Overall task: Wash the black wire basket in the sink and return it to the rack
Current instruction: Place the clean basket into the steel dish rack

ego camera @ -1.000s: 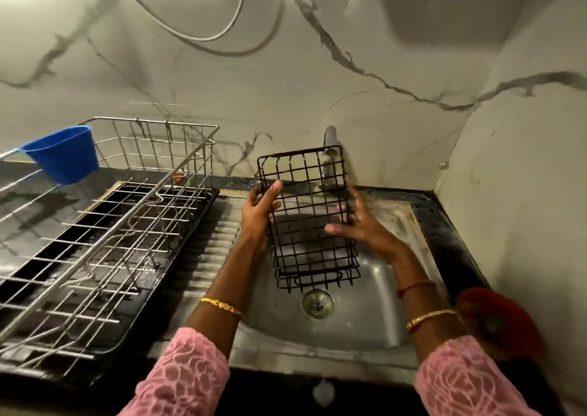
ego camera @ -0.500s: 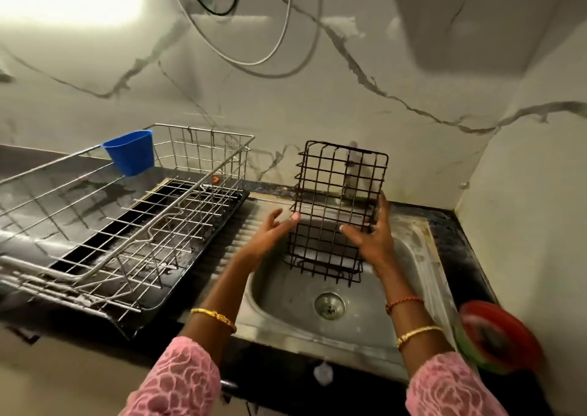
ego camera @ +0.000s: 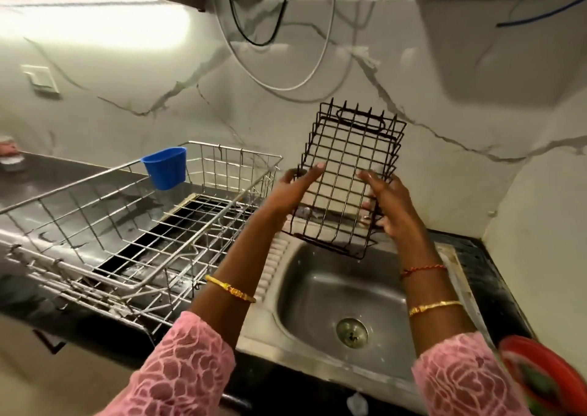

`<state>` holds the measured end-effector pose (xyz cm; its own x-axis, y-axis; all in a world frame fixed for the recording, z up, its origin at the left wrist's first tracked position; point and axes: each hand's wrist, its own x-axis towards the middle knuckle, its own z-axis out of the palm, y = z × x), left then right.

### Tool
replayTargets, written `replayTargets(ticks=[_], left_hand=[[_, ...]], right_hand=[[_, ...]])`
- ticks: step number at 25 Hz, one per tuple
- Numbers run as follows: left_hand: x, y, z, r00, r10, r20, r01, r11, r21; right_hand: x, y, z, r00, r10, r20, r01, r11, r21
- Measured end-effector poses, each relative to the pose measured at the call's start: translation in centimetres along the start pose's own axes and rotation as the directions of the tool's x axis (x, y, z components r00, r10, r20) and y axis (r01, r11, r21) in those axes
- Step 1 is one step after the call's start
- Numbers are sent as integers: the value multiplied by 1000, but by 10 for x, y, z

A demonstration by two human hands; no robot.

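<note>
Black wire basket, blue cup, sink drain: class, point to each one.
black wire basket point(ego camera: 351, 161), head view, on its grid face
blue cup point(ego camera: 165, 167), head view, on its front wall
sink drain point(ego camera: 352, 333), head view, on the metal strainer

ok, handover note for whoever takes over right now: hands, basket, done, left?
Left hand: grips the black wire basket at its left side.
Right hand: grips its right side.
Basket: held up, tilted, above the back of the sink, clear of the basin.
Rack: to the left, blue cup hooked on its rim.
Done: cannot tell whether the washing is finished.
Left: set the basket in the rack.
</note>
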<state>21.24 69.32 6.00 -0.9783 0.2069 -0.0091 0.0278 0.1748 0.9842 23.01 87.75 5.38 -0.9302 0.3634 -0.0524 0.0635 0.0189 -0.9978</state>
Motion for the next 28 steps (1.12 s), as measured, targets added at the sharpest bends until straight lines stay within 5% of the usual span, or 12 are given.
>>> replayTargets(ticks=[6, 15, 20, 28], left_hand=[[31, 68, -132, 958, -282, 54, 264, 940, 216], [115, 5, -348, 847, -498, 189, 423, 844, 329], [133, -57, -376, 820, -554, 142, 485, 805, 342], [139, -121, -370, 652, -730, 202, 609, 664, 434]], right_hand=[[2, -81, 98, 981, 109, 161, -90, 989, -118], [20, -86, 302, 917, 296, 268, -199, 921, -335], [33, -21, 363, 873, 441, 208, -334, 851, -405], [27, 41, 381, 801, 584, 134, -474, 754, -455]])
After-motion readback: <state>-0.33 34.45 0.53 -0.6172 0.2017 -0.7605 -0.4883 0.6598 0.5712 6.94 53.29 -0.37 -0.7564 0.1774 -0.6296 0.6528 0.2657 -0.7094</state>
